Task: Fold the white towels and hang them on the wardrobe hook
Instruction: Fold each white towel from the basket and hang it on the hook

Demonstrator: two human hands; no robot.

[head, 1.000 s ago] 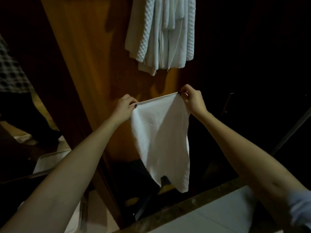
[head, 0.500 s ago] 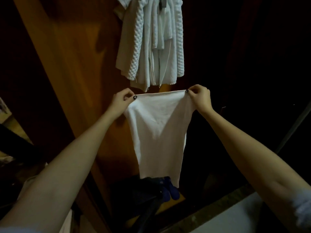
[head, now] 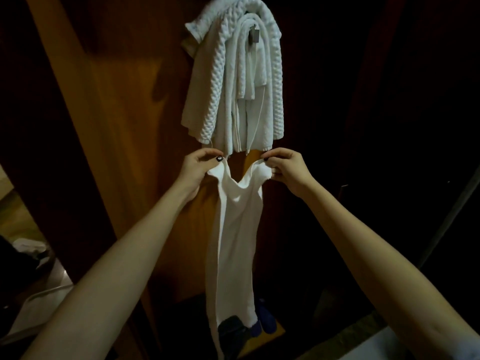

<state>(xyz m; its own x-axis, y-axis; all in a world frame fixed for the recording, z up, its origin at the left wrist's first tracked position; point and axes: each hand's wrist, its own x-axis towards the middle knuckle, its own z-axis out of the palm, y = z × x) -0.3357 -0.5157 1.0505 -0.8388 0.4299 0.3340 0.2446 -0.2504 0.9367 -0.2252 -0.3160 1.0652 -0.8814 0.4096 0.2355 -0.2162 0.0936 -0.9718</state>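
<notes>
A white towel [head: 235, 235] hangs long and narrow in front of me, its top edge sagging in a V between my hands. My left hand [head: 200, 166] pinches its upper left corner and my right hand [head: 284, 166] pinches its upper right corner. Both hands are just below a bundle of hung white towels [head: 233, 81] draped over a metal wardrobe hook [head: 254, 35] on the wooden wardrobe panel [head: 124, 126]. The hook is mostly covered by those towels.
Dark blue items [head: 262, 320] lie on the wardrobe floor behind the towel's lower end. A pale tray-like surface [head: 33, 313] sits at lower left. A stone-edged counter [head: 363, 333] runs along the lower right. The right side is dark.
My hands have come closer together and risen toward the hung towels, so the held towel's top edge now sags and the cloth hangs narrower. The view has tilted upward, revealing the hook.
</notes>
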